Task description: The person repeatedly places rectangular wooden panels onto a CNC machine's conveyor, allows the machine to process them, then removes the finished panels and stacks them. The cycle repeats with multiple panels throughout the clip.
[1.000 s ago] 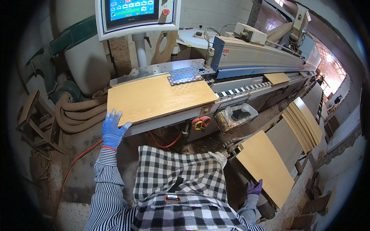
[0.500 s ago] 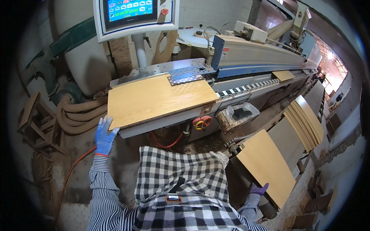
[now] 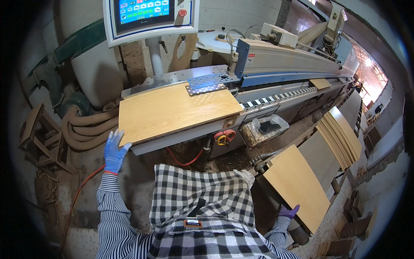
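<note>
A pale wood-grain panel (image 3: 172,112) lies flat on the infeed table of a long machine in front of me. My left hand (image 3: 115,151), in a blue glove, touches its near left corner with fingers stretched apart along the end edge. A perforated metal plate (image 3: 207,84) lies over the panel's far edge. To my right, a second wood-grain panel (image 3: 297,185) lies on a stand. My right hand (image 3: 289,211), in a purple glove, is at this panel's near left edge, thumb and fingers apart; some fingers are hard to make out.
A control screen (image 3: 144,11) with a red button stands at the far left. The chain track (image 3: 276,97) carries a small panel (image 3: 320,83). A plastic-lined bin (image 3: 265,129), red-handled tool (image 3: 225,137), stacked panels (image 3: 338,138), wooden stool (image 3: 43,134) and ribbed hoses (image 3: 90,131) stand around.
The small panel on the chain track has moved slightly farther off to the right. My view has shifted a little; both hands stay at their panels.
</note>
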A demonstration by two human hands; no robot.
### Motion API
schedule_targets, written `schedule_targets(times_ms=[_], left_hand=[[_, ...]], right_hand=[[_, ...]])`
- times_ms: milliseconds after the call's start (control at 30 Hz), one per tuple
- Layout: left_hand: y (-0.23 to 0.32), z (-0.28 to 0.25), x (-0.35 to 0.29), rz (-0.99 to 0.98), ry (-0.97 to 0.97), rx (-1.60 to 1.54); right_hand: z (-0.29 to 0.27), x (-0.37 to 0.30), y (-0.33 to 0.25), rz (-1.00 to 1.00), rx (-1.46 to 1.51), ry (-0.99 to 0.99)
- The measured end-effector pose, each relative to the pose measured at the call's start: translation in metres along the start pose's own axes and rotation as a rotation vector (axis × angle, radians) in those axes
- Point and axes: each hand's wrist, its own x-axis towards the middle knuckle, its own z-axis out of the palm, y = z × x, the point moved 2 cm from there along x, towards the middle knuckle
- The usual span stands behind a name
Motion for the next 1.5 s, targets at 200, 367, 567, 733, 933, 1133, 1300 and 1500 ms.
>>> schedule_targets(times_ms=[200, 367, 567, 733, 933, 1133, 1300, 1500], left_hand=[[0.006, -0.005, 0.001, -0.018, 0.0, -0.062], [0.019, 0.012, 0.009, -0.028, -0.001, -0.067], [0.056, 0.041, 0.02, 0.108, 0.015, 0.063], [0.084, 0.064, 0.028, 0.247, -0.042, 0.083], [0.103, 0.096, 0.03, 0.406, -0.061, 0.26], [0.1, 0.1, 0.029, 0.403, 0.022, 0.293], [0.101, 0.096, 0.027, 0.394, -0.021, 0.328], [0.098, 0.076, 0.023, 0.363, -0.118, 0.36]], right_hand=[[0.002, 0.002, 0.003, 0.027, 0.013, -0.009], [0.008, -0.004, 0.004, -0.009, 0.016, 0.062], [0.012, -0.018, 0.0, -0.003, -0.026, -0.024], [0.008, -0.022, -0.007, 0.016, -0.093, -0.142], [-0.023, -0.022, -0.018, 0.184, -0.155, -0.104], [-0.053, -0.012, -0.056, 0.043, 0.102, -0.161], [-0.044, -0.045, -0.081, -0.059, -0.152, -0.241], [-0.016, -0.074, -0.094, 0.051, -0.2, -0.461]])
